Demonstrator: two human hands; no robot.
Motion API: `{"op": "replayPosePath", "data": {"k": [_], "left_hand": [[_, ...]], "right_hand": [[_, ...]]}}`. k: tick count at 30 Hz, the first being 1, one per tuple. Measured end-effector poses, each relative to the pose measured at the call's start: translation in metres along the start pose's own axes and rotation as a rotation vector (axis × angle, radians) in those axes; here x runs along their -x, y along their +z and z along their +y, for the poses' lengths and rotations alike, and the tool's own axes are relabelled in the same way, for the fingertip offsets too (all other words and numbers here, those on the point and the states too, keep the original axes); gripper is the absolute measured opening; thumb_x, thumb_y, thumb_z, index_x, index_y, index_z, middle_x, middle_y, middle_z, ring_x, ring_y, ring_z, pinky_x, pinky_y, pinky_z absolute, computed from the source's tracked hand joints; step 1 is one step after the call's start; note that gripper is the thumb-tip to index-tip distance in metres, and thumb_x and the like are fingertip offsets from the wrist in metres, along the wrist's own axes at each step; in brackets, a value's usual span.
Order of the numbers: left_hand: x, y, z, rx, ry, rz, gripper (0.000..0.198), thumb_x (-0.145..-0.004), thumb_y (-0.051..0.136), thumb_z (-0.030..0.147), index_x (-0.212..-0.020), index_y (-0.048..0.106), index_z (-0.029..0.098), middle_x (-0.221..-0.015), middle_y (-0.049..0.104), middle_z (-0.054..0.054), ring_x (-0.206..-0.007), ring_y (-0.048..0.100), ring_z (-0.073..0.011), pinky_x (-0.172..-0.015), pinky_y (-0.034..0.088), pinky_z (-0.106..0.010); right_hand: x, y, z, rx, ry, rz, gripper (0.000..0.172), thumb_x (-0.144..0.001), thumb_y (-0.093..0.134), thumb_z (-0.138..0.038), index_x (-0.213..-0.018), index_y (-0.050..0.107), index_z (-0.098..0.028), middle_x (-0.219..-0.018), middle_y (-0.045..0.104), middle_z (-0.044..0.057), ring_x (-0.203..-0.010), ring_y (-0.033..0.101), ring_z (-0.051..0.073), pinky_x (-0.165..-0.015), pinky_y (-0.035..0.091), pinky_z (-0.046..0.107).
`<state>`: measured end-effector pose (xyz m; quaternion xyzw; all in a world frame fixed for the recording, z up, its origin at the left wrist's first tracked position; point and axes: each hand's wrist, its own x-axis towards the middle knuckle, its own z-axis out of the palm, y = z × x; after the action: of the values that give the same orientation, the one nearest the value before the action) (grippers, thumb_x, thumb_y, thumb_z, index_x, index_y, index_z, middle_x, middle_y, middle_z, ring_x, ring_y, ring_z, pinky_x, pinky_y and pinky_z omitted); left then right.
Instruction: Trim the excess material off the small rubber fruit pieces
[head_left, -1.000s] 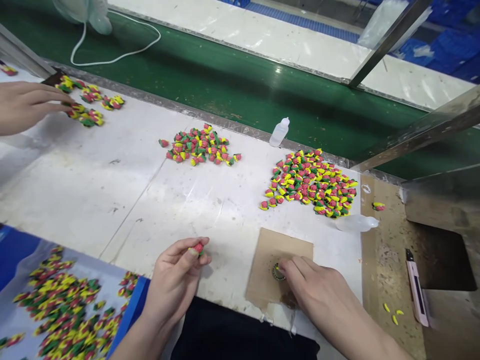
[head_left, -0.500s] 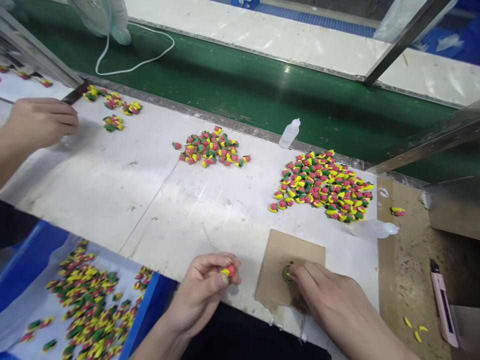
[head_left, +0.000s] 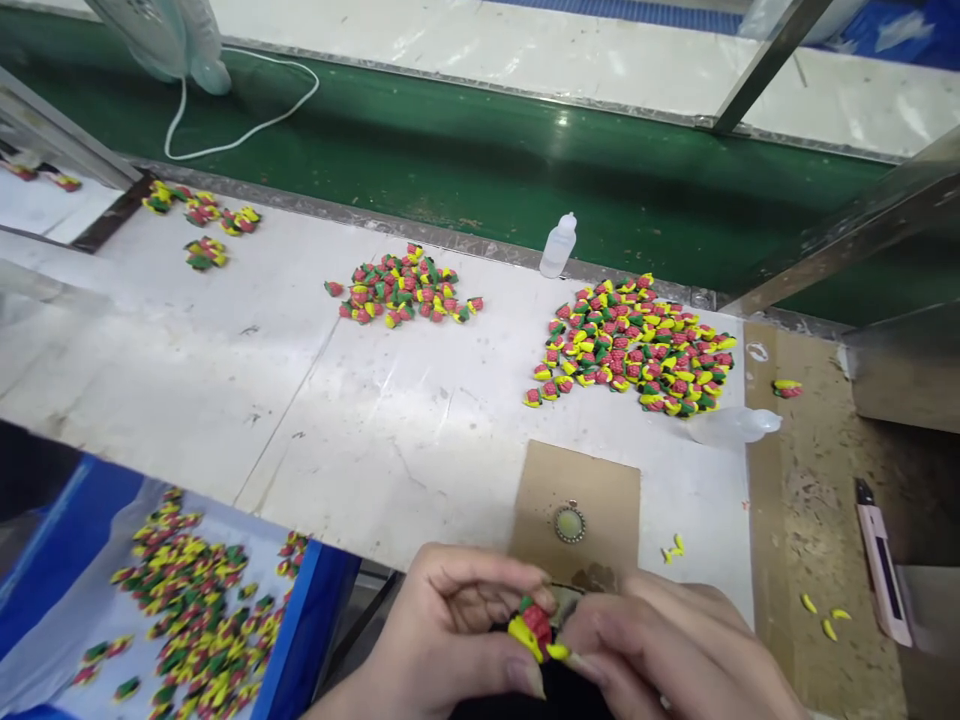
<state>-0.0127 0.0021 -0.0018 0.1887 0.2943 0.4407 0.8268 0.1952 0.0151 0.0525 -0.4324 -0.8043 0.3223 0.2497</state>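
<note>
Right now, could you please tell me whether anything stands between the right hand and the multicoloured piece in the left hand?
Only the small yellow piece in the grip of the right hand appears to lie between that hand and the multicoloured piece in the left hand; nothing else visible stands in the way.

Right hand (head_left: 667,640) is off the round pendant (head_left: 570,523), now fully visible at 5 o'clock | its grip holds a small yellow piece (head_left: 557,651) against the 4 o'clock side of left hand (head_left: 457,630)'s fruit cluster (head_left: 535,624) | co-worker's hand gone from 10 o'clock
</note>
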Motion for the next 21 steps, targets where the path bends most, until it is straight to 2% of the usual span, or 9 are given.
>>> {"op": "replayPosePath", "data": {"k": [4,8,14,17,21], "left_hand": [[0.0,0.004,-0.003,0.03,-0.045,0.04,0.035,-0.069,0.1,0.01,-0.096,0.087,0.028,-0.095,0.09,-0.001,-0.08,0.084,-0.0103,-0.071,0.063,-0.01],[0.002,0.004,-0.004,0.051,-0.067,0.06,0.031,-0.07,0.099,0.007,-0.092,0.087,0.025,-0.096,0.09,-0.001,-0.081,0.084,-0.0101,-0.073,0.063,-0.011],[0.006,0.002,-0.005,0.061,-0.086,0.052,0.032,-0.072,0.098,0.007,-0.095,0.086,0.027,-0.097,0.09,0.0,-0.083,0.084,-0.011,-0.077,0.064,-0.014],[0.003,0.006,-0.003,-0.002,0.009,0.062,0.034,-0.07,0.099,0.008,-0.093,0.087,0.029,-0.096,0.09,0.001,-0.084,0.084,-0.0121,-0.077,0.065,-0.014],[-0.003,0.011,0.005,-0.3,0.229,0.062,0.048,-0.061,0.099,-0.003,-0.092,0.09,0.031,-0.092,0.09,0.0,-0.085,0.085,-0.0158,-0.081,0.066,-0.016]], "right_hand": [[0.0,0.004,0.002,0.15,-0.061,0.026,0.028,-0.116,0.041,-0.029,-0.096,0.06,-0.026,-0.064,0.068,-0.004,-0.05,0.065,0.012,-0.048,0.047,0.024],[0.0,0.004,0.002,0.261,-0.12,0.062,0.038,-0.118,0.03,-0.028,-0.093,0.058,-0.026,-0.06,0.064,-0.005,-0.045,0.063,0.01,-0.044,0.043,0.024],[0.005,0.002,0.003,0.251,-0.094,0.032,0.033,-0.119,0.03,-0.027,-0.1,0.057,-0.026,-0.066,0.065,-0.006,-0.053,0.065,0.011,-0.05,0.044,0.024],[0.01,0.001,0.003,0.237,-0.051,-0.005,0.033,-0.119,0.028,-0.028,-0.103,0.057,-0.027,-0.07,0.066,-0.006,-0.058,0.067,0.012,-0.055,0.046,0.024],[0.014,0.001,0.003,0.231,-0.034,-0.072,0.035,-0.119,0.028,-0.028,-0.102,0.058,-0.026,-0.075,0.067,-0.005,-0.062,0.068,0.013,-0.056,0.046,0.025]]}}
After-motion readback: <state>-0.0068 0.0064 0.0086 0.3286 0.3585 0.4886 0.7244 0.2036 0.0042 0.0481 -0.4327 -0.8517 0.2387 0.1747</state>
